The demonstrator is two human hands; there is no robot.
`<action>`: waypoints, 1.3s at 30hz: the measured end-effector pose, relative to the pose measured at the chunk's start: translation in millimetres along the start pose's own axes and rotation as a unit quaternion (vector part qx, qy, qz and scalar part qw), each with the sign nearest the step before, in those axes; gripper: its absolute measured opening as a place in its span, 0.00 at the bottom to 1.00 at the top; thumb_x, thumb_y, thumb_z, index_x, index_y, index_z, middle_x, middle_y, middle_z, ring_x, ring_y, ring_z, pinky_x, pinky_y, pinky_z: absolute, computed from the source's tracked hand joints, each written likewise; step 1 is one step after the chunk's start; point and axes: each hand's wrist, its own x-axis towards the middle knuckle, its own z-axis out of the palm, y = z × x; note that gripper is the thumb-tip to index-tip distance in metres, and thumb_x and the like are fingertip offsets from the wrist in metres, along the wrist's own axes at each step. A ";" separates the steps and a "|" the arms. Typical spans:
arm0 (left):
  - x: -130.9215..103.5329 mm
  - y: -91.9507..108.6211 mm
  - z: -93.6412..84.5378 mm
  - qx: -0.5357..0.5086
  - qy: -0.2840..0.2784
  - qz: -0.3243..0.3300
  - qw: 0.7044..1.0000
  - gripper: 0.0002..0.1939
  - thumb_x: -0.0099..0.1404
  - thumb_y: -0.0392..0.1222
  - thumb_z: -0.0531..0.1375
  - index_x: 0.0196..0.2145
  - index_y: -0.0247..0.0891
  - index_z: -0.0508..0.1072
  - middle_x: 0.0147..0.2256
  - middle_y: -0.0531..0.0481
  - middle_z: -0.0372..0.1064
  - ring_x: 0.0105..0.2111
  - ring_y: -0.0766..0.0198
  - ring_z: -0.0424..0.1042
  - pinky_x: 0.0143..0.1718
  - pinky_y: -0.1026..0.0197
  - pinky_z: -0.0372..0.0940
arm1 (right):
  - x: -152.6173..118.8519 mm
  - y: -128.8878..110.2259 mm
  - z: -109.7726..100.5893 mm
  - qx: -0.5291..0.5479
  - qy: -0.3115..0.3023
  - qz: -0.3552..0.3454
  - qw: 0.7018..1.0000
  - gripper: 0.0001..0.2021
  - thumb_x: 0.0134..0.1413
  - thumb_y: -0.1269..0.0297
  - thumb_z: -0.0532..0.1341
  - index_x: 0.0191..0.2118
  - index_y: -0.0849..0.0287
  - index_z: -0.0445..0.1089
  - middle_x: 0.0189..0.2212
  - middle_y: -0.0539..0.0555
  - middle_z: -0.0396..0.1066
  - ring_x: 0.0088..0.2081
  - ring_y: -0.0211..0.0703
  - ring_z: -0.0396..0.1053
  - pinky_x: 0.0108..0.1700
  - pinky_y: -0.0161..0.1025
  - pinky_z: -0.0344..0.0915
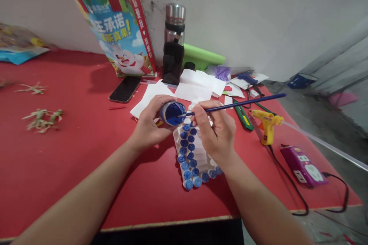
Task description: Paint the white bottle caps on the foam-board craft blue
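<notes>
The red table (71, 183) spread out on all sides of the paint jar (163, 112). Beyond the jar and to its left stood a shopping bag (120, 30), whose contents were hidden; straight beyond the jar stood a bottle (174, 38), capped, so what it held could not be told. A panel (201, 159) lay between the jar and the person, edged with blue paper discs (183, 142), apparently kept close so that paint had little way to travel.

The left hand (152, 122) was wrapped around the jar's side, tipping its mouth toward the person, presumably to give access and a view inside. The right hand (215, 130), just right of the jar, pinched the brush (247, 102) low on its handle between thumb and fingers, likely for fine control; the tip was at the jar's mouth. Inside the jar, dark blue paint (171, 111) showed; how full it was could not be judged.
</notes>
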 end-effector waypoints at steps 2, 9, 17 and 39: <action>0.2 -0.1 0.2 0.003 0.000 0.009 1.000 0.25 0.66 0.42 0.74 0.58 0.44 0.75 0.59 0.40 0.74 0.59 0.45 0.77 0.64 0.40 0.74 | -0.1 -0.6 0.3 -0.001 0.001 0.005 1.000 0.07 0.77 0.60 0.62 0.42 0.51 0.74 0.34 0.47 0.78 0.31 0.36 0.75 0.40 0.40 0.76; 0.8 -1.4 0.5 0.011 -0.003 0.022 1.000 0.24 0.66 0.42 0.74 0.58 0.44 0.75 0.58 0.40 0.75 0.59 0.45 0.77 0.64 0.40 0.74 | -2.2 2.9 0.6 -0.019 -0.010 0.027 0.999 0.08 0.77 0.57 0.62 0.42 0.50 0.74 0.33 0.48 0.78 0.33 0.38 0.75 0.41 0.42 0.75; 2.0 -0.2 -0.2 0.016 -0.009 0.024 1.000 0.25 0.65 0.41 0.74 0.58 0.45 0.76 0.57 0.40 0.76 0.58 0.44 0.77 0.63 0.38 0.74 | -1.5 2.4 0.3 -0.031 -0.021 0.042 0.998 0.09 0.77 0.56 0.61 0.43 0.49 0.75 0.31 0.47 0.77 0.34 0.40 0.76 0.42 0.43 0.75; 0.9 -13.1 0.9 -0.009 0.058 -0.063 0.996 0.30 0.57 0.42 0.77 0.56 0.44 0.76 0.56 0.44 0.78 0.54 0.47 0.80 0.56 0.47 0.78 | 5.0 3.7 -13.1 -0.049 0.090 0.018 0.995 0.12 0.79 0.56 0.59 0.39 0.50 0.73 0.28 0.45 0.71 0.27 0.37 0.69 0.34 0.41 0.68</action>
